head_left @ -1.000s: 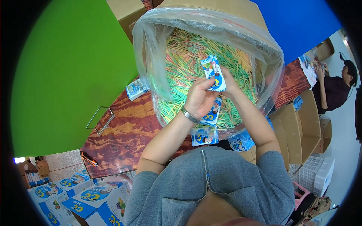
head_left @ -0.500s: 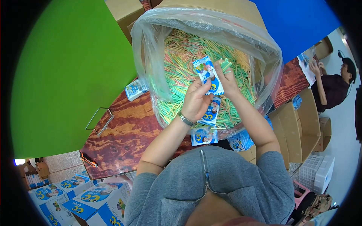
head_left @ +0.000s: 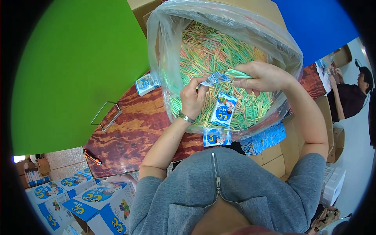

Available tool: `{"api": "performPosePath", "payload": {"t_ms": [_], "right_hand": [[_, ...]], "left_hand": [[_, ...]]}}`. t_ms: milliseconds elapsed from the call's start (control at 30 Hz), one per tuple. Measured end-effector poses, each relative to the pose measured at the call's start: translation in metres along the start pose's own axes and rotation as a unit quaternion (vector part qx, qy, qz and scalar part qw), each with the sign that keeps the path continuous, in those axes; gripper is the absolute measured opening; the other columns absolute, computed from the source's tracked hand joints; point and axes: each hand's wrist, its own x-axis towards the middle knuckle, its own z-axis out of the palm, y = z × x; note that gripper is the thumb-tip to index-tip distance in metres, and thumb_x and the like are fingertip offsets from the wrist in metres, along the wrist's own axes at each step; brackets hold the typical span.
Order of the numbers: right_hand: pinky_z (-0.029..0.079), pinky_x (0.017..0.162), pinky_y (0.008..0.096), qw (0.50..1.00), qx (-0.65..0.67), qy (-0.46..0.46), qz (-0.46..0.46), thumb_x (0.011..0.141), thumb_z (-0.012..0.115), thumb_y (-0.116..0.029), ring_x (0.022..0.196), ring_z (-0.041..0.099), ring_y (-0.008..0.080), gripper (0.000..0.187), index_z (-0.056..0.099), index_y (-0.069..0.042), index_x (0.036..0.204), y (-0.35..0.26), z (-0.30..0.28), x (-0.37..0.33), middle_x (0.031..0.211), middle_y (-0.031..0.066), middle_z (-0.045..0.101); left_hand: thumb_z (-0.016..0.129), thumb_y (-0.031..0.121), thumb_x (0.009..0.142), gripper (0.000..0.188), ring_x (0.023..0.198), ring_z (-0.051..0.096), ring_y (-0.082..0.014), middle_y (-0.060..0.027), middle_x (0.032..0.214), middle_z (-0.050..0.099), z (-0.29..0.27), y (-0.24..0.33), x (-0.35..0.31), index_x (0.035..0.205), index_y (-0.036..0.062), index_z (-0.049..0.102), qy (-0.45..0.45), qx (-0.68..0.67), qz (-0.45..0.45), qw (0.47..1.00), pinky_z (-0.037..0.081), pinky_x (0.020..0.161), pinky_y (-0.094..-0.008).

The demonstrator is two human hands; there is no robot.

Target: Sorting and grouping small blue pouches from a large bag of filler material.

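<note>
Works with both hands over a clear bag (head_left: pixel 158 29) of pastel sticks (head_left: pixel 219 43), upper centre of the frame.
Pinches a blue-and-white packet (head_left: pixel 213 80) above the sticks in the left hand (head_left: pixel 191 101); clamps a green stick bundle (head_left: pixel 239 73) in the right hand (head_left: pixel 268 76), close at the packet's right end, with long axis nearly level, aimed left. Cannot tell contact from a gap there.

Packing workshop, bulk coloured sticks (head_left: pixel 213 49), printed cartons (head_left: pixel 102 192), co-worker (head_left: pixel 352 100)
</note>
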Motion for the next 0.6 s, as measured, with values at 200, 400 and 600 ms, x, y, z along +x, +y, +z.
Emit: {"api": "performPosePath", "payload": {"t_ms": [200, 400, 600], "right_hand": [[0.051, 0.050, 0.0305, 0.997, -0.041, -0.055, 0.048, 0.099, 0.056, -0.031, 0.054, 0.064, 0.0150, 0.029, 0.057, -0.002, 0.095, -0.004, 0.001, 0.013, 0.063, 0.0055, 0.061], [0.054, 0.053, 0.0324, 0.985, -0.104, -0.109, 0.087, 0.097, 0.056, -0.034, 0.060, 0.068, 0.0179, 0.035, 0.062, 0.000, 0.096, -0.013, -0.007, 0.022, 0.071, 0.0104, 0.066], [0.054, 0.053, 0.0328, 0.975, -0.114, -0.138, 0.132, 0.096, 0.059, -0.029, 0.057, 0.068, 0.0191, 0.031, 0.062, 0.001, 0.092, -0.013, -0.012, 0.031, 0.067, 0.0109, 0.067]], "left_hand": [[0.065, 0.007, 0.091, 0.011, 0.072, 0.071, -0.0135, -0.0080, 0.080, 0.072, -0.002, 0.004, 0.002, 0.100, 0.0000, 0.065, 0.033, 0.058, 0.059, 0.996, 0.053, 0.060, -0.0255], [0.067, 0.003, 0.085, 0.015, 0.077, 0.069, -0.0280, -0.0127, 0.091, 0.070, -0.005, 0.012, 0.001, 0.100, 0.0022, 0.064, 0.022, 0.036, 0.056, 0.998, 0.053, 0.065, -0.0348], [0.066, -0.001, 0.083, 0.018, 0.080, 0.068, -0.0300, -0.0138, 0.094, 0.069, -0.007, 0.019, -0.002, 0.100, 0.0012, 0.064, 0.027, 0.086, 0.129, 0.988, 0.054, 0.067, -0.0352]]}}
